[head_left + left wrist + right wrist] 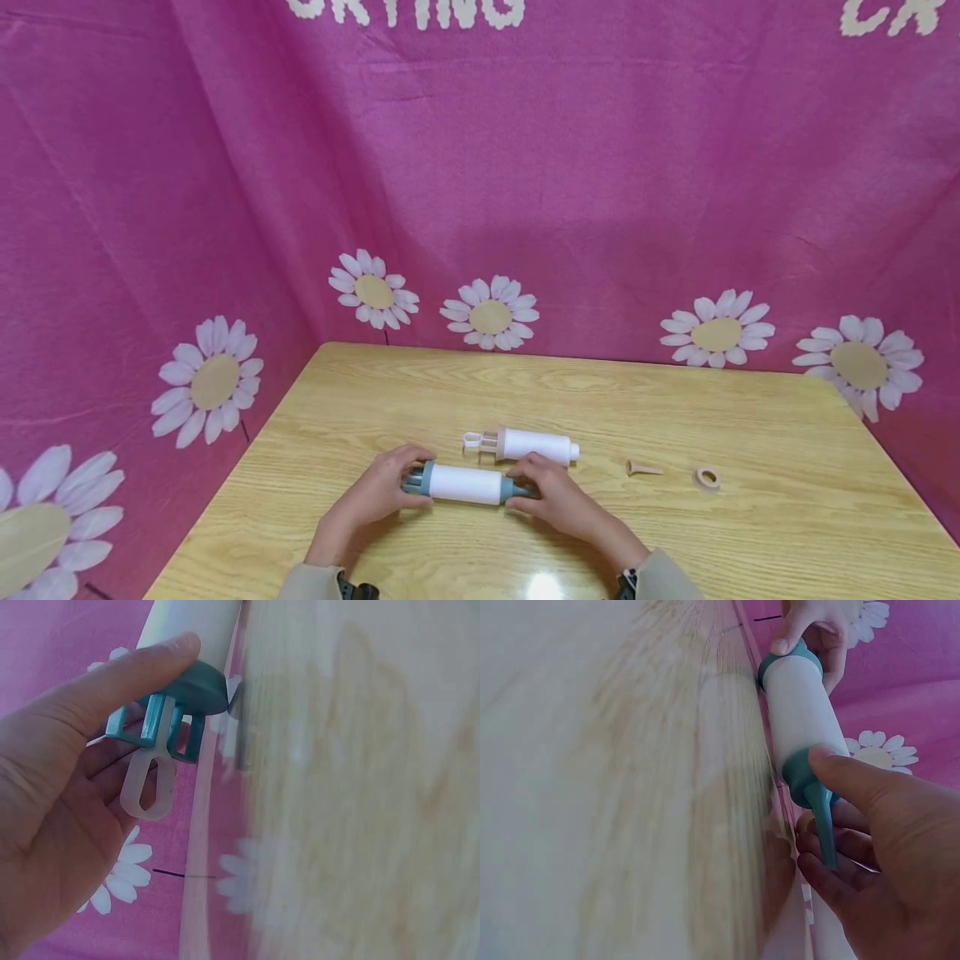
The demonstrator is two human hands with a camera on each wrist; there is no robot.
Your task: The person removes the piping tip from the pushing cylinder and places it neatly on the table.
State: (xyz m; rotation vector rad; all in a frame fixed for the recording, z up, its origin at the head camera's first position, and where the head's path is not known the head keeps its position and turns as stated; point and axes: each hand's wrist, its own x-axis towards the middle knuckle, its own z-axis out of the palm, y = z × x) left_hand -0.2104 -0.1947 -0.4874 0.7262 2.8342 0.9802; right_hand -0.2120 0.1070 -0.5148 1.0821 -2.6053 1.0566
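Observation:
Close over the wooden table lies an icing syringe [465, 485], its barrel white and its end parts teal. My left hand [382, 483] grips the plunger end, thumb across the barrel's edge and fingers behind the teal collar [199, 688]. A pale loop handle [132, 787] sticks out there. At the other end my right hand [558, 497] holds the teal cap, with its thumb on top and fingers beneath the tapered nozzle [823, 825]. Just behind is a second syringe [536, 445], white with pinkish-beige parts, lying on its side.
To the right on the table [750, 542] lie a small beige nozzle [645, 470] and a beige ring [708, 485]. Purple cloth [600, 167] with daisies hangs behind the table and along its left side.

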